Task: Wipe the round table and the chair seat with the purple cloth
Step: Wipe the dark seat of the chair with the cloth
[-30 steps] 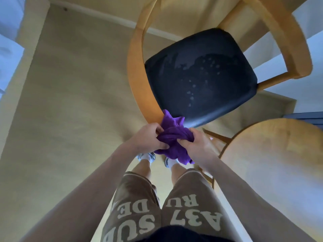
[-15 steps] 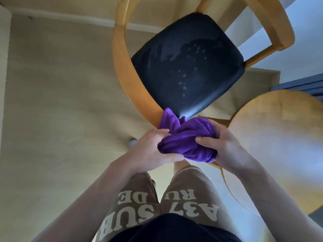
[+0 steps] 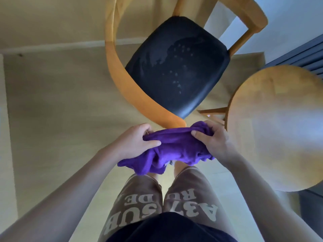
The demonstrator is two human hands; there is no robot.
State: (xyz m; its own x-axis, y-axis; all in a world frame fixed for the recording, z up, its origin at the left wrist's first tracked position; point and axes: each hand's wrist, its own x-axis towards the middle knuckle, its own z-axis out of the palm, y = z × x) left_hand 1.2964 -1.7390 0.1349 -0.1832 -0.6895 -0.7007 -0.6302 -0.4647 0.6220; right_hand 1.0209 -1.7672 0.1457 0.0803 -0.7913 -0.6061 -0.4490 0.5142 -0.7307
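Observation:
The purple cloth (image 3: 176,148) hangs stretched between both hands in front of my legs. My left hand (image 3: 134,142) grips its left end and my right hand (image 3: 212,139) grips its right end. Just beyond the cloth stands a wooden chair with a curved armrest (image 3: 125,84) and a black padded seat (image 3: 178,67), which shows pale spots and smears. The round wooden table (image 3: 277,126) is at the right, close to my right hand. The cloth touches neither seat nor table.
Beige floor (image 3: 52,110) spreads to the left of the chair. A pale baseboard (image 3: 57,47) runs along the far wall. Dark blue slats (image 3: 302,58) sit behind the table. My legs in brown printed shorts (image 3: 160,205) stand below the cloth.
My hands have drawn apart, spreading the bunched cloth wider between them. The view has shifted, bringing the table more fully into sight at the right.

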